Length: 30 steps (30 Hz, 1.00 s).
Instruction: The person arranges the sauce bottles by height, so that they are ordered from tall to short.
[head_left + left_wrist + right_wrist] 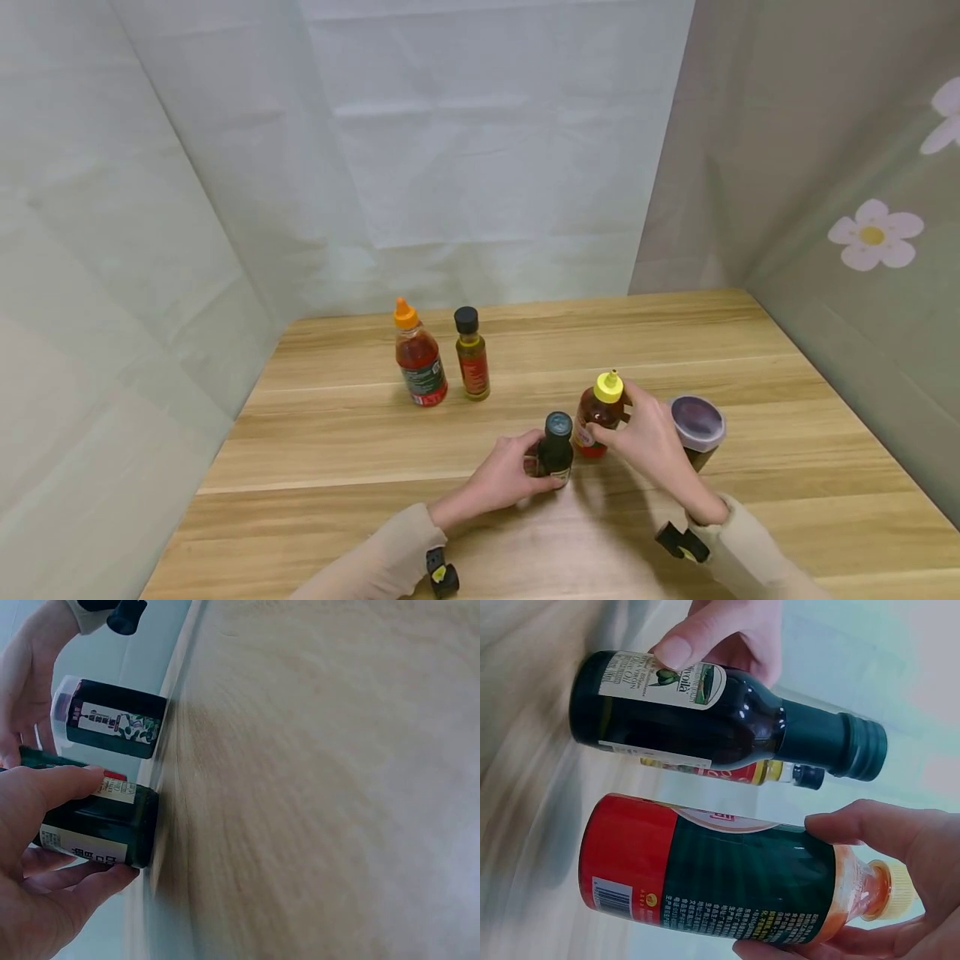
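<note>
Item, your left hand (501,477): gripping, thumb on one side and fingers on the other, round the lower body of a dark green bottle (557,456). Bottle upright, dark green cap, pale label printed with olives, near the middle of the wooden table (322,454).

Item, your right hand (651,437): gripping, thumb and fingers round the upper body of a yellow-capped sauce bottle (597,410). Green label, red band at the base, barcode on the band. It is just beside the dark green bottle, to your right of it, a gap showing between them in the right wrist view; whether its base touches the table you cannot tell.

Item, a dark jar (699,423) with a translucent lid: upright, near your right hand, on its outer side.

Items, farther back to your left, standing side by side: an orange-capped bottle (422,364) of red sauce; a slim black-capped bottle (473,365), red-labelled.
</note>
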Each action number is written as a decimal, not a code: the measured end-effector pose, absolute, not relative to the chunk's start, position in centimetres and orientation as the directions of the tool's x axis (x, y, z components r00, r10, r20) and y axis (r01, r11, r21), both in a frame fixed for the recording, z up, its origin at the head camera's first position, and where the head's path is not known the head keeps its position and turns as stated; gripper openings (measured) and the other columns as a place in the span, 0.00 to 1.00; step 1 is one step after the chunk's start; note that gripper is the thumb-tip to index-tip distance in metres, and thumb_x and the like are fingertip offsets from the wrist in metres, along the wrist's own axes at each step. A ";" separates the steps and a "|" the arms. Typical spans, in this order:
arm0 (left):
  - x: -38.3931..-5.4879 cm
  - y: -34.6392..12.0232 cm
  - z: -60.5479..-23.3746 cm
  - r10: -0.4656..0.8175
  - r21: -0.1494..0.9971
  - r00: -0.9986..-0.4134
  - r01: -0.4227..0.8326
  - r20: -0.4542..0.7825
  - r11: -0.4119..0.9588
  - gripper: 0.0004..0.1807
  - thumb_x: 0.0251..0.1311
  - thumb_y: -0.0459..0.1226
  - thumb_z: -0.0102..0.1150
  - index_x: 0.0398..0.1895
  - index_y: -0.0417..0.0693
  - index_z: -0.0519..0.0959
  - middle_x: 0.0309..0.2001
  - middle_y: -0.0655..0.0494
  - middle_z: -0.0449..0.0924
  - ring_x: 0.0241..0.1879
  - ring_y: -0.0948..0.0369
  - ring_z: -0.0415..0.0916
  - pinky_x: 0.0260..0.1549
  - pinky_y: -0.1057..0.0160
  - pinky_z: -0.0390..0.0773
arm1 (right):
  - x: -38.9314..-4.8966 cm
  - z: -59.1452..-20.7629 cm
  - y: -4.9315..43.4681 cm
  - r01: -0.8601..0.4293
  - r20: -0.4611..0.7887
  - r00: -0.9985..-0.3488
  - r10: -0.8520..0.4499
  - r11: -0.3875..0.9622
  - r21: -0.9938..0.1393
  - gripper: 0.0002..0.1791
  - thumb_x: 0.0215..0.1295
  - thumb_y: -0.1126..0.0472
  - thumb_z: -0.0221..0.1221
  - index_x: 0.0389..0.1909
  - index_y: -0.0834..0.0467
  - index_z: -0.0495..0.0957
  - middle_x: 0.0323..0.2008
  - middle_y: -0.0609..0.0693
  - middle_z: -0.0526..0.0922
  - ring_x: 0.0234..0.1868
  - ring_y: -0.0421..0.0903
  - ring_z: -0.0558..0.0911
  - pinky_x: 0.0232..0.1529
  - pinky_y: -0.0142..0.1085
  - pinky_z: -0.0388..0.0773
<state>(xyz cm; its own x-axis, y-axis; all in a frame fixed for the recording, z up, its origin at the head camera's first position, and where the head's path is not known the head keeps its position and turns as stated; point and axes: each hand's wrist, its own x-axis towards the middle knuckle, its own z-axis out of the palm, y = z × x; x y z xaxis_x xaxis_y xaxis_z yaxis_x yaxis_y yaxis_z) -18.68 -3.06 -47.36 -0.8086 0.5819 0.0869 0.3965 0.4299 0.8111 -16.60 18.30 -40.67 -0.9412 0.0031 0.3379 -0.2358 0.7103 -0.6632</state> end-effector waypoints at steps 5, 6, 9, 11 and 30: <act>-18.7 -3.1 -47.3 0.584 0.812 -0.808 0.390 0.077 0.433 0.28 0.51 0.39 0.73 0.56 0.44 0.75 0.52 0.47 0.82 0.51 0.57 0.82 0.45 0.75 0.80 | -17.6 -40.7 17.7 -0.213 0.282 -0.959 -0.010 0.681 -0.701 0.28 0.46 0.65 0.72 0.51 0.65 0.76 0.45 0.64 0.84 0.48 0.60 0.83 0.46 0.50 0.83; -18.7 -3.2 -47.3 0.584 0.813 -0.808 0.389 0.075 0.434 0.28 0.51 0.39 0.72 0.56 0.45 0.75 0.53 0.47 0.82 0.51 0.57 0.81 0.45 0.74 0.80 | -17.8 -40.6 17.6 -0.212 0.278 -0.961 -0.012 0.678 -0.704 0.28 0.46 0.65 0.72 0.51 0.64 0.76 0.44 0.63 0.84 0.48 0.60 0.83 0.46 0.50 0.83; -18.7 -3.2 -47.3 0.585 0.815 -0.808 0.386 0.074 0.431 0.28 0.52 0.39 0.72 0.56 0.44 0.75 0.53 0.46 0.82 0.52 0.56 0.81 0.45 0.74 0.80 | -18.4 -40.4 17.2 -0.209 0.270 -0.963 -0.012 0.667 -0.715 0.28 0.46 0.65 0.71 0.51 0.64 0.76 0.45 0.64 0.84 0.48 0.60 0.83 0.47 0.49 0.83; -18.7 -3.3 -47.3 0.585 0.817 -0.808 0.387 0.076 0.428 0.28 0.52 0.39 0.72 0.56 0.44 0.75 0.53 0.46 0.82 0.52 0.56 0.81 0.45 0.73 0.80 | -18.8 -40.2 16.8 -0.204 0.261 -0.965 -0.011 0.653 -0.730 0.28 0.47 0.65 0.71 0.52 0.65 0.76 0.46 0.64 0.84 0.49 0.60 0.83 0.48 0.49 0.83; -18.5 -3.1 -47.3 0.571 0.808 -0.817 0.388 0.079 0.444 0.28 0.51 0.38 0.73 0.56 0.42 0.75 0.51 0.46 0.83 0.48 0.58 0.83 0.42 0.76 0.79 | -22.4 -39.9 14.6 -0.202 0.188 -0.979 -0.081 0.539 -0.818 0.27 0.49 0.67 0.70 0.53 0.67 0.75 0.51 0.65 0.81 0.54 0.61 0.80 0.54 0.50 0.80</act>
<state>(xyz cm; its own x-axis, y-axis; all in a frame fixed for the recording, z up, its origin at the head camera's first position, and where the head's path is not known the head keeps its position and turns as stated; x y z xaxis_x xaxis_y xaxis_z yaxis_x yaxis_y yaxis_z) -18.54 -3.09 -47.30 -0.8171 0.5711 0.0786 0.3879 0.4438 0.8078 -22.38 14.58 -39.85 -0.9787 -0.0814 0.1883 -0.2021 0.5387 -0.8179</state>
